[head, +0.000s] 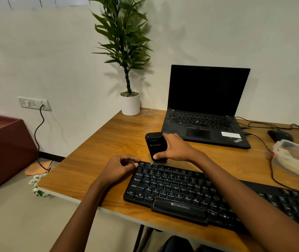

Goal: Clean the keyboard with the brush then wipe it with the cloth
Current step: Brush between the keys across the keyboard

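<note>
**Brush at the keyboard's top edge, both hands at work**

In the middle of the frame the right hand (176,149) is wrapped around a black brush (156,144), thumb at its lower end and fingers curled over its far side. The brush stands nearly upright, its lower end touching the top row of the black keyboard (181,193) near the upper-left corner. A pale fringe of bristles shows there.

The left hand (119,168) sits just left of that corner. Its fingers are curled and its fingertips pinch the keyboard's edge. The keyboard lies slanted across the wooden surface (99,151), running from centre frame down towards the lower right. Its front edge is near the surface's front rim, and the right forearm crosses over its middle.

Behind the brush, right of centre, an open laptop (206,110) with a dark screen stands on the surface. A leafy plant in a white pot (130,104) occupies the far corner at upper centre. At the right edge a dark mouse (279,135) rests beside a clear plastic bag (294,157), which holds something pale, possibly fabric, too blurred to be sure.

At the left, a wall socket (34,103) has a black cable hanging from it. A maroon cabinet (5,148) stands below it on the floor.
</note>
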The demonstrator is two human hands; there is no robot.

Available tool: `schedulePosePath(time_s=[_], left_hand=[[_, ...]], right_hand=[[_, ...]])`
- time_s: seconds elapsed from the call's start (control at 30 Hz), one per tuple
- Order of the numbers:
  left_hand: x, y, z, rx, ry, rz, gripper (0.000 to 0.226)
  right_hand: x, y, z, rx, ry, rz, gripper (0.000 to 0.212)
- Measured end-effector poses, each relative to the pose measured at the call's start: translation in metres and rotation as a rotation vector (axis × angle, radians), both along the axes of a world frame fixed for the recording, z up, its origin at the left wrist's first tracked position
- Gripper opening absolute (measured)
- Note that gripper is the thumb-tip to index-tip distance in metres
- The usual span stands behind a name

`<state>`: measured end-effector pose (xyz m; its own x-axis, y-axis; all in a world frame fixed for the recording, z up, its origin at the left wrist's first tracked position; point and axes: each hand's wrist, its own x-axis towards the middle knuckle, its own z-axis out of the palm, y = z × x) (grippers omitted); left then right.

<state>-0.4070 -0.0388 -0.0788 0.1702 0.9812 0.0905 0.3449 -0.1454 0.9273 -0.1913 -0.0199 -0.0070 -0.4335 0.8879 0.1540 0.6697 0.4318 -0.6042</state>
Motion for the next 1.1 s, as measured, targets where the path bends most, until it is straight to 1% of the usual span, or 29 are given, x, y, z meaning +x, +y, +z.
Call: schedulePosePath(time_s=[0.07,0.13,0.17,0.27,0.33,0.37,0.47,0.53,0.57,0.63,0.7,0.77,0.8,0.9,0.93,1.03,1.07,1.1], left_hand=[[0.000,0.000,0.001,-0.012,-0.002,-0.002,0.014],[0.000,0.000,0.001,-0.019,-0.020,-0.004,0.013],[0.001,-0.001,0.001,-0.017,-0.023,-0.002,0.013],[0.000,0.000,0.001,-0.013,-0.019,-0.006,0.013],[-0.001,0.001,0.000,-0.021,-0.018,-0.006,0.013],[-0.001,0.001,0.000,-0.020,-0.016,-0.006,0.012],[0.000,0.000,0.001,-0.020,-0.024,-0.001,0.011],[0.002,-0.002,0.003,-0.014,-0.022,-0.023,0.012],[0.002,-0.003,0.003,-0.015,-0.021,-0.027,0.013],[0.001,-0.002,0.003,-0.019,-0.031,-0.012,0.012],[-0.001,-0.001,0.002,-0.020,-0.027,-0.010,0.014],[-0.001,-0.001,0.001,-0.038,-0.038,-0.006,0.013],[-0.001,0.000,0.000,-0.045,-0.049,-0.009,0.012],[-0.001,0.000,0.000,-0.029,-0.035,-0.018,0.011],[-0.001,0.000,0.000,-0.026,-0.033,-0.015,0.012],[0.000,0.000,0.001,-0.052,-0.053,-0.001,0.016],[0.000,0.000,0.001,-0.055,-0.053,-0.002,0.016],[0.001,0.000,0.001,-0.053,-0.052,-0.004,0.017]], right_hand=[[-0.010,0.000,0.003,0.032,0.049,-0.013,0.056],[-0.019,-0.004,-0.002,0.005,0.132,-0.003,0.057],[-0.021,-0.006,-0.007,-0.011,0.140,0.007,0.059],[-0.012,-0.007,-0.005,-0.060,0.053,0.035,0.062],[-0.010,-0.003,0.007,-0.053,-0.052,0.067,0.059],[-0.013,-0.002,0.013,-0.032,-0.072,0.077,0.057],[-0.031,-0.005,0.011,0.013,0.013,0.051,0.056],[-0.035,-0.008,-0.001,-0.031,0.090,0.049,0.060],[-0.032,-0.010,-0.003,-0.057,0.098,0.062,0.061],[-0.024,-0.008,0.001,-0.084,0.034,0.087,0.063],[-0.020,-0.003,0.011,-0.066,-0.067,0.102,0.061],[-0.025,0.000,0.015,-0.015,-0.102,0.083,0.058],[-0.029,-0.001,0.014,0.003,-0.076,0.073,0.057],[-0.032,-0.002,0.003,-0.040,0.052,0.055,0.059],[-0.030,-0.002,-0.001,-0.037,0.052,0.040,0.059],[-0.017,0.004,-0.012,0.050,-0.062,-0.051,0.056],[-0.013,0.004,-0.015,0.058,-0.029,-0.090,0.055],[-0.011,0.003,-0.016,0.048,0.066,-0.136,0.054]])
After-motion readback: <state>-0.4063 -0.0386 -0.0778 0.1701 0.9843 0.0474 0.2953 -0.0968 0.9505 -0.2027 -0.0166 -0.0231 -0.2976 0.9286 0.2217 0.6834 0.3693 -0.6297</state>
